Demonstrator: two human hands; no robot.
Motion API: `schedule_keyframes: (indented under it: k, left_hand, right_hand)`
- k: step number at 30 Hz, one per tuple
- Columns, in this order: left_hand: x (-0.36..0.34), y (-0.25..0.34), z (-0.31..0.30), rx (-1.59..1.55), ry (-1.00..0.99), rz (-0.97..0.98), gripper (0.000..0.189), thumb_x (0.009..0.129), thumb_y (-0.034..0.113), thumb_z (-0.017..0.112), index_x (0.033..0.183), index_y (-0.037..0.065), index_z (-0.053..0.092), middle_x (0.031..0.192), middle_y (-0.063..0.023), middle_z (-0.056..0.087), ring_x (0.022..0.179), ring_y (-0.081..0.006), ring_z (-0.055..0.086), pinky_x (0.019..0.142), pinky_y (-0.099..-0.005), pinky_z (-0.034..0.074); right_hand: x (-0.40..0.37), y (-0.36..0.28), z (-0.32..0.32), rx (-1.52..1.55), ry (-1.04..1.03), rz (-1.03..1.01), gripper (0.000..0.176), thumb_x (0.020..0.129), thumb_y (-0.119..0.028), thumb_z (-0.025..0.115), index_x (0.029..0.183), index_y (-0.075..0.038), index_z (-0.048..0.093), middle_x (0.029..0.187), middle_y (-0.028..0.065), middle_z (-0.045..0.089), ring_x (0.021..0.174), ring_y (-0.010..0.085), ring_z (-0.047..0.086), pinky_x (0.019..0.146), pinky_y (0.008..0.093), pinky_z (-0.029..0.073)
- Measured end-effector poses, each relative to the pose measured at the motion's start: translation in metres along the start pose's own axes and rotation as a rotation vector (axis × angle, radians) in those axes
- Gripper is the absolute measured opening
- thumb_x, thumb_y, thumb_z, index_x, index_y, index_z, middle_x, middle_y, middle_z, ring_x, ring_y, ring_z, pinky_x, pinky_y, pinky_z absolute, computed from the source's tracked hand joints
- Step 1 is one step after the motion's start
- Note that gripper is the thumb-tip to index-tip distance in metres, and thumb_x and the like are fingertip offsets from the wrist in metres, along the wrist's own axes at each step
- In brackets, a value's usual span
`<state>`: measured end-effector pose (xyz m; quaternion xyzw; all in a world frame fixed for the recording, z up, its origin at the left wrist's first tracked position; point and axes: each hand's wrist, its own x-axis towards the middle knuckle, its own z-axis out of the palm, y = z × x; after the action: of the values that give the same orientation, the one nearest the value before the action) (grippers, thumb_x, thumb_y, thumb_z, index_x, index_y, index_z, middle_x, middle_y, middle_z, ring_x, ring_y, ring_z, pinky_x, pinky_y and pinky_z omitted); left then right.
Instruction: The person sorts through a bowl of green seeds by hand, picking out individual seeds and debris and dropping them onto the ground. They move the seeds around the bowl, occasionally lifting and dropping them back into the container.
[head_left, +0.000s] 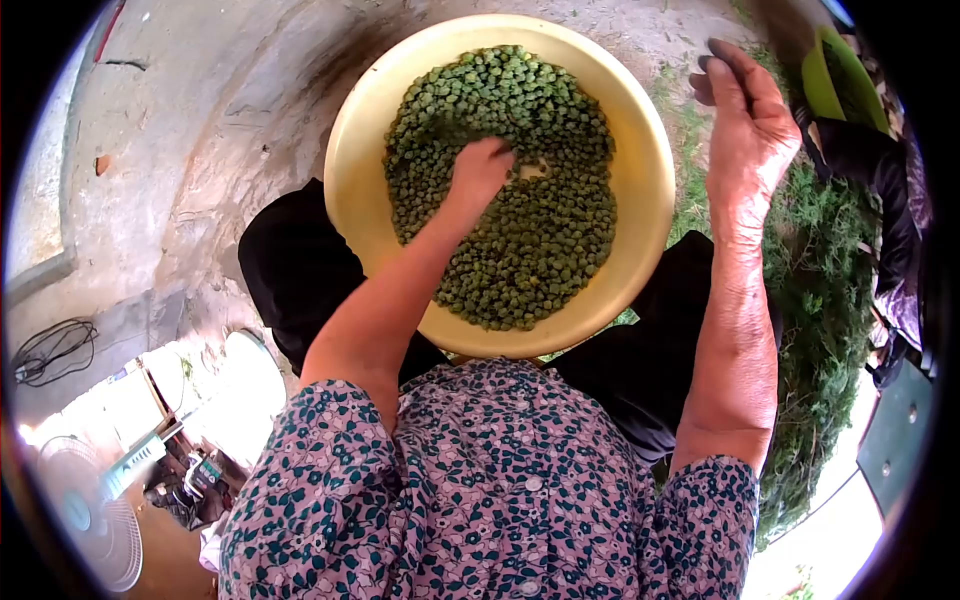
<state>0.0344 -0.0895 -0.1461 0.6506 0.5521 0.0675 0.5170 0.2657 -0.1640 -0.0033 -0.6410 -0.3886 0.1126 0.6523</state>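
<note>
A wide yellow plastic basin (648,200) stands between the person's knees, with a thick layer of small round green berries (530,260) in it. My left hand (482,170) is over the middle of the berries, fingers curled and closed; what they hold, if anything, is hidden. Just right of it, a small patch of the basin's pale bottom shows through. My right hand (750,115) is raised outside the basin, beyond its right rim. Its fingers are half bent with dark-stained tips, a gap shows between thumb and finger, and nothing is visible in them.
Cut green leafy branches (815,330) are heaped along the right side. A lime-green tub (840,80) stands at the upper right. At the lower left are a white fan (90,510) and a coil of black cable (55,350) on the concrete.
</note>
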Motion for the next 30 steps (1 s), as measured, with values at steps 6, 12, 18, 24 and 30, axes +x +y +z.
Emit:
schedule_keyframes:
  k: [6, 12, 18, 24, 30]
  left_hand:
    - [-0.028, -0.089, 0.017, 0.622, 0.202, -0.172, 0.053, 0.087, 0.028, 0.059, 0.131, 0.002, 0.041, 0.130, -0.0178, 0.042, 0.118, -0.0338, 0.042, 0.091, -0.0445, 0.044]
    - [-0.009, -0.066, 0.040, 0.583, 0.168, -0.276, 0.066, 0.089, 0.040, 0.054, 0.140, 0.006, 0.027, 0.141, -0.0184, 0.028, 0.130, -0.0325, 0.029, 0.102, -0.0496, 0.031]
    - [-0.038, -0.027, 0.055, 0.583, -0.126, -0.056, 0.065, 0.089, 0.038, 0.054, 0.141, 0.010, 0.029, 0.144, -0.0167, 0.027, 0.130, -0.0325, 0.032, 0.106, -0.0460, 0.026]
    - [-0.062, -0.066, 0.040, -0.080, 0.014, 0.048, 0.044, 0.083, 0.018, 0.059, 0.124, 0.003, 0.051, 0.123, -0.0183, 0.052, 0.111, -0.0318, 0.052, 0.093, -0.0364, 0.041]
    - [-0.042, -0.119, -0.013, -0.124, 0.590, -0.187, 0.025, 0.080, 0.008, 0.056, 0.103, 0.000, 0.063, 0.106, -0.0186, 0.061, 0.097, -0.0343, 0.058, 0.083, -0.0389, 0.046]
  right_hand:
    - [0.001, -0.005, 0.005, 0.094, 0.011, 0.052, 0.017, 0.085, -0.002, 0.060, 0.101, -0.002, 0.067, 0.080, 0.0056, 0.067, 0.070, 0.0090, 0.062, 0.068, 0.0219, 0.052]
    - [-0.001, -0.004, 0.005, 0.078, -0.004, 0.084, 0.017, 0.085, -0.002, 0.060, 0.101, -0.002, 0.067, 0.079, 0.0043, 0.066, 0.070, 0.0084, 0.061, 0.067, 0.0215, 0.051]
    - [0.001, -0.003, 0.008, 0.034, -0.046, 0.113, 0.017, 0.085, -0.002, 0.060, 0.101, -0.002, 0.067, 0.078, 0.0029, 0.066, 0.068, 0.0075, 0.060, 0.066, 0.0196, 0.049]
    - [-0.002, -0.002, 0.007, 0.010, -0.070, 0.125, 0.016, 0.086, -0.004, 0.061, 0.100, -0.003, 0.067, 0.077, 0.0018, 0.065, 0.067, 0.0067, 0.058, 0.064, 0.0193, 0.048]
    - [-0.004, -0.005, 0.010, -0.019, -0.089, 0.141, 0.016, 0.085, -0.004, 0.061, 0.100, -0.004, 0.068, 0.076, 0.0016, 0.065, 0.067, 0.0064, 0.058, 0.064, 0.0200, 0.048]
